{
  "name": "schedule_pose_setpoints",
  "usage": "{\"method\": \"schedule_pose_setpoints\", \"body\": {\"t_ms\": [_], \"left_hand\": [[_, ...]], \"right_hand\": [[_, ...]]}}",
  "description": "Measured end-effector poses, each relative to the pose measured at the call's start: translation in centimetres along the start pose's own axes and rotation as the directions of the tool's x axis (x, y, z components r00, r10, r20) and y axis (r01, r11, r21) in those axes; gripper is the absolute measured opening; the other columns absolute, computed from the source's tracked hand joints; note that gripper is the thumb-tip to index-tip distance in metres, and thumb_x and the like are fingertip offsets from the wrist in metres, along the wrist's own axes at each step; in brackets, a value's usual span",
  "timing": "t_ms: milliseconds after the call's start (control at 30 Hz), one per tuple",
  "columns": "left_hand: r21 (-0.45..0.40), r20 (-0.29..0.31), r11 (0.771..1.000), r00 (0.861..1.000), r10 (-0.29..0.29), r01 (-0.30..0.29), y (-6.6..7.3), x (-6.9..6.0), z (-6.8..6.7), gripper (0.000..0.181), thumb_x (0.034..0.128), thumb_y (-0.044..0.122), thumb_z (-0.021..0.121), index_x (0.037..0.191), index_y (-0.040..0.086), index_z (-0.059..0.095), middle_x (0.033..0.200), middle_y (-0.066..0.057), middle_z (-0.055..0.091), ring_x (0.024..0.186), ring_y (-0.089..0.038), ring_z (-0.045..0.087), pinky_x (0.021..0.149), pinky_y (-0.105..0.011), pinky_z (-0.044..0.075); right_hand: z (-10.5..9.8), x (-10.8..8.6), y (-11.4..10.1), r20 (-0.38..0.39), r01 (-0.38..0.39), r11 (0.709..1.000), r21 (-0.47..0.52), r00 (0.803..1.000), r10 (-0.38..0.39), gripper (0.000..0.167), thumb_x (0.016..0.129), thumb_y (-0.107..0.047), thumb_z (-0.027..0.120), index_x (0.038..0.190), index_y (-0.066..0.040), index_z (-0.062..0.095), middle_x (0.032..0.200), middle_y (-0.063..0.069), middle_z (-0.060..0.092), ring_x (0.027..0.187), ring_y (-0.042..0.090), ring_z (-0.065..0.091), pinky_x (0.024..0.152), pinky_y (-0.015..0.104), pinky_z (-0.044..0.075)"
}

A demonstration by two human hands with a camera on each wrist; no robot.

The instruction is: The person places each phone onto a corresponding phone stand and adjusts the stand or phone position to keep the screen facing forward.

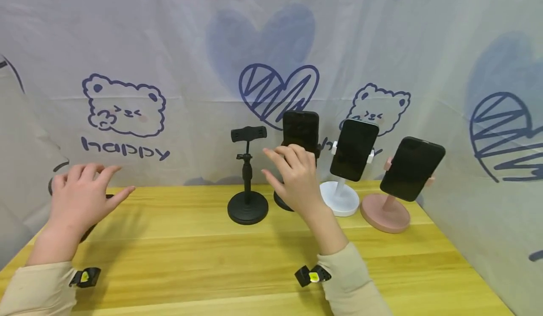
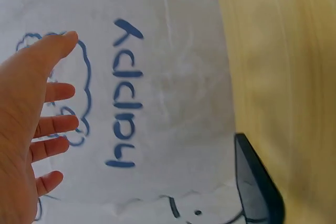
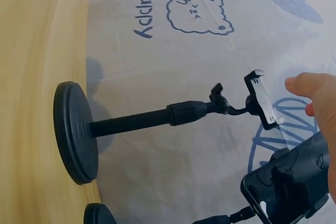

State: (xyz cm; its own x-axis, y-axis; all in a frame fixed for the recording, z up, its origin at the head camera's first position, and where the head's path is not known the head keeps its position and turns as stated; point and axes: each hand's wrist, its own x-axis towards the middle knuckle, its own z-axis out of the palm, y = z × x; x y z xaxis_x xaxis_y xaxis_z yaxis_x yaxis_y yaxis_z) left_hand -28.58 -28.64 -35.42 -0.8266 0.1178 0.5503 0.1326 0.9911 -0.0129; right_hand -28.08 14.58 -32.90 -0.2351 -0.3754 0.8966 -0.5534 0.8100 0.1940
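Note:
My left hand hovers over the table's left side with fingers spread and holds nothing. Beneath it, mostly hidden, is a dark flat object that looks like a phone. My right hand is in the air with thumb and fingers parted, also holding nothing. Just left of it stands a black phone stand; its clamp holds no phone and my fingers are apart from it. Behind my right hand, a black phone sits upright in another black stand, partly covered by the hand.
Right of my right hand, a white stand holds a black-screened phone. Farther right, a pink stand holds another phone, tilted. A printed cloth hangs behind the wooden table.

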Motion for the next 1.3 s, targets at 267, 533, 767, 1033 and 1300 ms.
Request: {"method": "schedule_pose_setpoints", "body": {"t_ms": [267,533,767,1033,1300], "left_hand": [[0.017,0.044,0.993,0.992,-0.117,0.117,-2.4,-0.2,1.4,0.069,0.0877,0.059,0.059,0.131,0.007,0.050,0.123,-0.028,0.045,0.116,-0.052,0.031,0.085,-0.068,0.024],[-0.002,0.119,0.975,0.968,-0.220,0.222,-4.2,-0.9,1.9,0.078,0.0893,0.066,0.051,0.135,0.004,0.046,0.126,-0.031,0.039,0.116,-0.055,0.028,0.085,-0.070,0.022],[-0.057,0.147,0.960,0.954,-0.262,0.273,-5.5,-1.3,2.8,0.081,0.0899,0.069,0.046,0.138,0.004,0.043,0.130,-0.034,0.036,0.116,-0.058,0.026,0.085,-0.071,0.022],[-0.109,0.218,0.949,0.939,-0.267,0.295,-6.2,-1.5,3.8,0.089,0.0882,0.073,0.043,0.141,0.002,0.040,0.131,-0.038,0.033,0.114,-0.061,0.024,0.082,-0.070,0.022],[-0.112,0.293,0.931,0.907,-0.302,0.347,-6.7,-1.3,5.1,0.094,0.0866,0.073,0.047,0.142,-0.002,0.033,0.130,-0.042,0.029,0.115,-0.064,0.022,0.086,-0.075,0.019]], "right_hand": [[0.4,-0.1,-0.9,0.012,0.033,0.999,0.018,0.999,-0.034,0.038,0.085,-0.028,0.074,0.120,-0.014,0.068,0.110,0.007,0.064,0.104,0.026,0.050,0.082,0.040,0.039],[1.0,-0.1,-1.8,0.022,0.048,0.999,0.024,0.999,-0.048,0.041,0.083,-0.029,0.076,0.120,-0.015,0.067,0.110,0.006,0.064,0.105,0.024,0.050,0.082,0.038,0.039],[1.3,-0.3,-2.0,0.048,0.053,0.999,0.011,0.997,-0.054,0.039,0.086,-0.030,0.073,0.121,-0.015,0.067,0.111,0.006,0.064,0.106,0.024,0.050,0.082,0.038,0.039],[1.8,-0.2,-1.4,0.022,0.047,0.999,0.023,0.999,-0.048,0.040,0.083,-0.027,0.076,0.119,-0.014,0.068,0.109,0.007,0.064,0.104,0.025,0.050,0.080,0.039,0.039],[2.4,0.1,-1.2,0.009,-0.010,0.999,0.054,1.000,0.010,0.038,0.083,-0.026,0.077,0.118,-0.013,0.068,0.109,0.008,0.065,0.103,0.026,0.050,0.081,0.041,0.039]]}}
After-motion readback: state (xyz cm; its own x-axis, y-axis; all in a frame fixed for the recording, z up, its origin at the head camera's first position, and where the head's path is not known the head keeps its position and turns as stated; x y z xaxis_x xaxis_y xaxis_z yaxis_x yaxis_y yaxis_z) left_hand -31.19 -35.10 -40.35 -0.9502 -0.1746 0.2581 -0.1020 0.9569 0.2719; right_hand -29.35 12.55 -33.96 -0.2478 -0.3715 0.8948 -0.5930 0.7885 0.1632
